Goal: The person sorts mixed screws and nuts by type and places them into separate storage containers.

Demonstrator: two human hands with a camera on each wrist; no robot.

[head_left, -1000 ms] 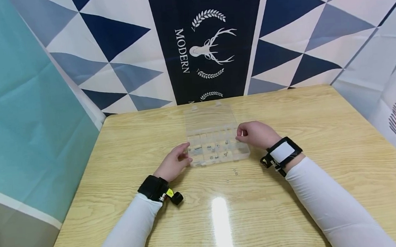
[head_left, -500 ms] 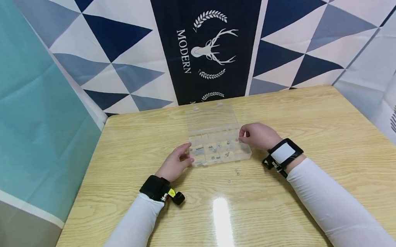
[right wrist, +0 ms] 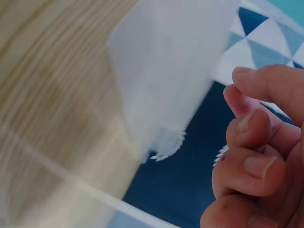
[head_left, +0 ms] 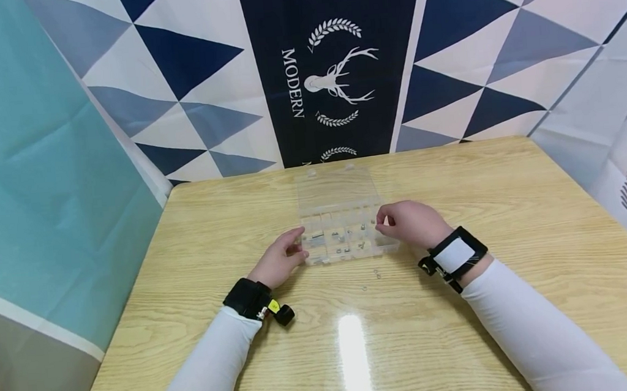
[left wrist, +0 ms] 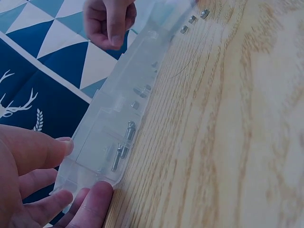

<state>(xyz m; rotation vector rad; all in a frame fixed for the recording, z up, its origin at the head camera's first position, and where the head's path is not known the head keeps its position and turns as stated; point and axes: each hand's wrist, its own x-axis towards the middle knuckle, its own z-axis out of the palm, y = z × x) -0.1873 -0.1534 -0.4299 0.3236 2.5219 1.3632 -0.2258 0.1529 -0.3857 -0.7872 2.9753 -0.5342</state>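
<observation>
A clear plastic compartment box (head_left: 346,257) lies on the wooden table with its lid (head_left: 335,187) folded back. Against its left end is my left hand (head_left: 277,260), fingertips and thumb touching the outer wall on either side of the near corner. My right hand (head_left: 415,221) hovers over the right end, fingers loosely curled, thumb and forefinger close together with nothing showing between them. Screws (left wrist: 124,140) and other small metal pieces lie in several compartments. A tiny piece (head_left: 373,221) sits in the box right by the right fingertips.
Several small nut-like pieces (left wrist: 192,19) lie on the table (head_left: 315,355) in front of the box's right half. Behind the table hangs a patterned cloth (head_left: 336,65), and a teal sheet (head_left: 52,179) hangs at the left.
My right hand has shifted slightly toward me, and the tiny piece now shows beside its fingertips inside the box. The left hand keeps its place at the box's end.
</observation>
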